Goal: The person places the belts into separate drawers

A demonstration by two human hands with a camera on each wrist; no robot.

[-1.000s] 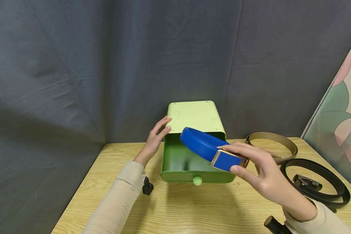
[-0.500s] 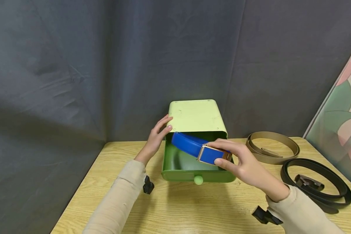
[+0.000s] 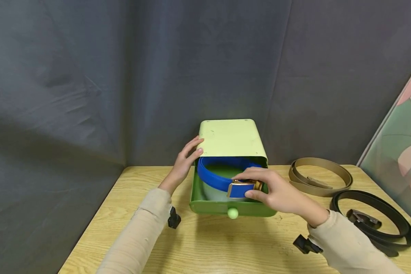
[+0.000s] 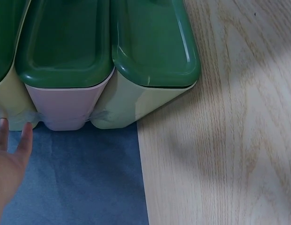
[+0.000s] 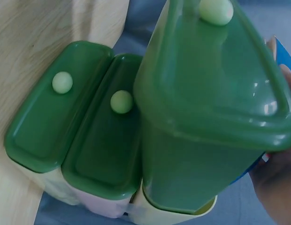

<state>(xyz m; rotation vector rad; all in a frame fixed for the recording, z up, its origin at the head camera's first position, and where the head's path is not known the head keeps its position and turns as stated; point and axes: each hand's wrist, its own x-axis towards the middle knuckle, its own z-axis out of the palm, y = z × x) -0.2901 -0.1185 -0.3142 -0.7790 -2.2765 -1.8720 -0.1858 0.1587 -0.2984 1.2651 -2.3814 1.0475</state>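
My right hand (image 3: 277, 192) pinches the gold-framed buckle of a coiled blue belt (image 3: 212, 179) between thumb and fingers. The belt lies partly inside the pulled-out green drawer (image 3: 209, 207), its loop reaching back toward the opening. A round light-green knob (image 3: 233, 213) sticks out from the drawer front. With fairly straight, spread fingers, my left hand (image 3: 183, 163) rests against the left side of the pale yellow-green drawer case (image 3: 231, 137). In the right wrist view, the drawer hides most of the belt and part of the right hand (image 5: 277, 183).
Coiled on the wooden table (image 3: 150, 243) at the right are a tan belt (image 3: 298, 179) and a black belt (image 3: 373, 194). Closed drawer units, one with a pink case (image 5: 101, 204), adjoin the pulled-out one. A dark curtain (image 3: 205, 68) hangs behind.
My right hand has carried the blue belt left and down, from over the drawer's right side into the drawer. My left hand has stayed on the case.
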